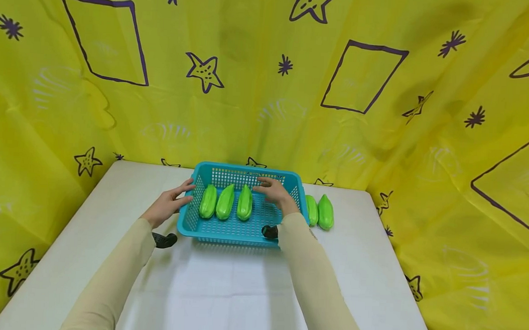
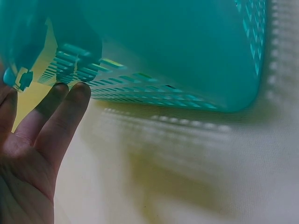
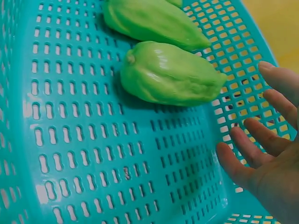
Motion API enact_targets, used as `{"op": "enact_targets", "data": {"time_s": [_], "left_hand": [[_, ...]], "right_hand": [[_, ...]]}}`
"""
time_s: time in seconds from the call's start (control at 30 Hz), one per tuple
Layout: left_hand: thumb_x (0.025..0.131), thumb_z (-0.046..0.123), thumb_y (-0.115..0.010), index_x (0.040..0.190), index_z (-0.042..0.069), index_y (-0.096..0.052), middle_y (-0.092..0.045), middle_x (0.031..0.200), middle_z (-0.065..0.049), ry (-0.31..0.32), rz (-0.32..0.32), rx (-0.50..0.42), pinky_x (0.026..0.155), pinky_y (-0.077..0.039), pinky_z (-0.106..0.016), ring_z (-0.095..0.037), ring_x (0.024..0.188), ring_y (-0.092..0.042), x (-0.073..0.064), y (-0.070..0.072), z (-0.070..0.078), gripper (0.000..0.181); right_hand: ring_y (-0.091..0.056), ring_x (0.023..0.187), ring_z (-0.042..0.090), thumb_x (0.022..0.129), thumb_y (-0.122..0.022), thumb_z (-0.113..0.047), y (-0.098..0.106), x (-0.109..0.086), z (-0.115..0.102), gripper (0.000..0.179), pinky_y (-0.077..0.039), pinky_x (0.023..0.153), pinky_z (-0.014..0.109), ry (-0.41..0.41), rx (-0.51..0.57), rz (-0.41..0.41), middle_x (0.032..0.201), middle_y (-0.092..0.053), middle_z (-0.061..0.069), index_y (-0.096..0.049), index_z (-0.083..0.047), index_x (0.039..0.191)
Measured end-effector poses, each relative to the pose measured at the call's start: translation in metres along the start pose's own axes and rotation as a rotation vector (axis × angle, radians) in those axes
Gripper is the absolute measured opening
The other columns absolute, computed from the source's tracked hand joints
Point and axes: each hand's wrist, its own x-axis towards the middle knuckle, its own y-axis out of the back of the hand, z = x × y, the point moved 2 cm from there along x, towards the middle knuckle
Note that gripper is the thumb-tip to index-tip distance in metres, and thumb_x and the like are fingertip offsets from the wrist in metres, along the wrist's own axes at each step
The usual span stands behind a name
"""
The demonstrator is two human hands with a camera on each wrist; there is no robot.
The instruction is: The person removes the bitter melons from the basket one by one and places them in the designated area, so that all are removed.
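A teal plastic basket [image 1: 234, 237] with perforated walls stands on the table. Three glossy, light green tapered vegetables, shaped like long peppers, lie side by side in its left and middle part: one at left [image 1: 208, 202], one in the middle [image 1: 225, 203] and one at right [image 1: 244, 204]. My left hand [image 1: 167, 205] is at the basket's left end, and in the left wrist view its straight fingertips [image 2: 80, 91] reach the wall. Over the basket's right half hovers my right hand [image 1: 275, 191], fingers spread and holding nothing, beside the rightmost vegetable [image 3: 170, 74].
Outside the basket's right end lie two more green vegetables, one partly behind the rim [image 1: 311, 210] and one farther right [image 1: 326, 212]. A white cloth covers the table [image 1: 231, 288]. Yellow patterned curtains [image 1: 248, 124] hang along the back and both sides.
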Motion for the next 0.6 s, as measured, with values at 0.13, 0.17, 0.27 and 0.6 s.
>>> {"op": "enact_targets", "data": {"time_s": [0.13,0.17,0.27,0.6], "left_hand": [[0.104,0.017,-0.05,0.152,0.0,-0.031,-0.009,0.164,-0.001,0.004,0.001,-0.003,0.105,-0.037,-0.06,-0.041,0.146,-0.016,0.001,0.0,0.001,0.055],[0.104,0.017,-0.05,0.152,0.0,-0.031,-0.009,0.164,-0.001,0.004,0.0,-0.004,0.105,-0.037,-0.06,-0.041,0.146,-0.016,0.001,0.0,0.001,0.054],[0.104,0.017,-0.05,0.152,0.0,-0.031,-0.009,0.164,-0.001,0.006,0.003,-0.007,0.105,-0.037,-0.06,-0.04,0.146,-0.016,0.001,0.0,0.001,0.054],[0.104,0.017,-0.05,0.152,0.0,-0.031,-0.009,0.164,-0.001,0.012,0.003,-0.014,0.105,-0.037,-0.059,-0.038,0.146,-0.016,0.001,0.001,0.001,0.054]], "right_hand": [[-0.038,0.137,0.037,0.097,-0.064,-0.019,-0.006,-0.001,-0.001,0.052,-0.043,0.104,0.05,0.0,-0.028,-0.011,0.151,-0.038,0.017,-0.047,-0.014,0.146],[-0.038,0.136,0.037,0.097,-0.064,-0.019,-0.007,-0.001,-0.001,0.052,-0.043,0.104,0.051,-0.003,-0.036,-0.014,0.151,-0.038,0.018,-0.047,-0.015,0.146],[-0.038,0.136,0.037,0.096,-0.065,-0.02,-0.01,-0.001,-0.002,0.053,-0.043,0.103,0.051,-0.009,-0.05,-0.025,0.151,-0.038,0.018,-0.047,-0.014,0.146],[-0.04,0.136,0.037,0.095,-0.067,-0.018,-0.022,0.002,0.001,0.054,-0.046,0.101,0.05,-0.063,-0.081,-0.107,0.151,-0.037,0.02,-0.049,-0.017,0.146]]}}
